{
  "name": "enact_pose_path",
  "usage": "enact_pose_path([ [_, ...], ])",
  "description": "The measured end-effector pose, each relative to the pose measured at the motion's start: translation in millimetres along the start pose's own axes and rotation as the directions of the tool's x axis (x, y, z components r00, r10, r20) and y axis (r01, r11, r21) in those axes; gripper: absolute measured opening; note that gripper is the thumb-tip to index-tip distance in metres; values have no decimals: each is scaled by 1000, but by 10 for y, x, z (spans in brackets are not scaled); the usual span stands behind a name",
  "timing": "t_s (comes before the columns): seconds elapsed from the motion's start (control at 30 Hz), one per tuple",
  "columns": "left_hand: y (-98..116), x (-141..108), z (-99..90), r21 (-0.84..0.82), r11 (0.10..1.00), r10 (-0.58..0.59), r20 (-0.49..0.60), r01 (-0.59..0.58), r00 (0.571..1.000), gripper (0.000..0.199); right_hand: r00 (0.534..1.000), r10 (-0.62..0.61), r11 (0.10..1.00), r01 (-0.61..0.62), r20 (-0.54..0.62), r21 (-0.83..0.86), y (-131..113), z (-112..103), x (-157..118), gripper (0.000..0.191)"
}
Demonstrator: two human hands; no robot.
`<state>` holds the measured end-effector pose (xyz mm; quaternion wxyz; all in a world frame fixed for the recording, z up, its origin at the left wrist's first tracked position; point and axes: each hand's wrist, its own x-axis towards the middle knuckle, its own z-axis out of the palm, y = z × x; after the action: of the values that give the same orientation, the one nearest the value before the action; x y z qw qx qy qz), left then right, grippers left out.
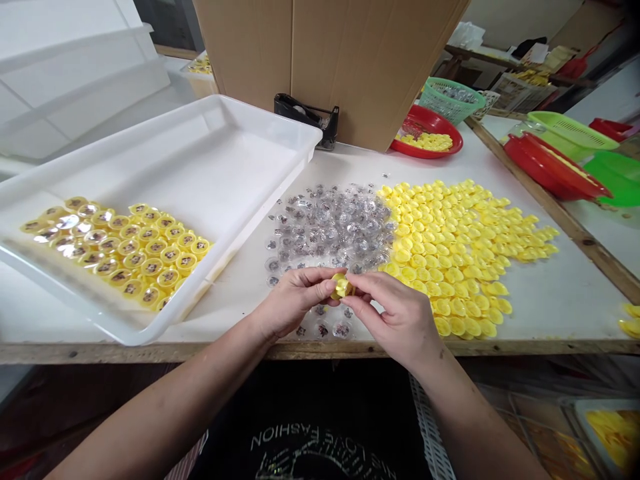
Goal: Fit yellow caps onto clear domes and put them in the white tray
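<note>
Between my two hands, over the front of the table, is a small round yellow plastic piece (342, 287). My left hand (300, 297) pinches its left side with thumb and fingers. On its right side my right hand (393, 310) grips it with the fingertips. Behind my hands lies a pile of clear round plastic discs with dark printed pictures (335, 223). To the right spreads a large bed of yellow shell-shaped plastic pieces (445, 247). At left, a white plastic tray (260, 143) holds rows of yellow pieces with pictured clear tops (145, 250).
A cardboard box (330, 60) stands at the back, with a black tape dispenser (310, 119) before it. Red basin (435, 130) and green basket (453, 100) sit behind right. A wooden strip (560, 213) crosses the right side; another red basin (553, 167) lies beyond it.
</note>
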<state>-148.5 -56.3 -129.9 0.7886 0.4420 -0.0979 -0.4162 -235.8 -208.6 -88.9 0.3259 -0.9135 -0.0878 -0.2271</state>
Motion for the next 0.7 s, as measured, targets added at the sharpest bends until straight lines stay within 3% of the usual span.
enact_pose_path([
  [0.27,-38,10,6,18,999,30,-11,-30,999,32,1000,23,997,-24,-15,-67,-68,12,4,20],
  [0.47,-12,-7,9,155,985,65,53,-72,997,36,994,-46,972,22,-96,-232,-89,189,-19,17],
  [0.57,16,-25,23,232,966,89,100,-111,991,31,995,-10,987,-7,-101,-160,-61,236,-52,15],
  [0.7,24,-36,41,241,959,146,23,-147,989,28,972,213,975,-205,-95,83,59,190,-99,28],
])
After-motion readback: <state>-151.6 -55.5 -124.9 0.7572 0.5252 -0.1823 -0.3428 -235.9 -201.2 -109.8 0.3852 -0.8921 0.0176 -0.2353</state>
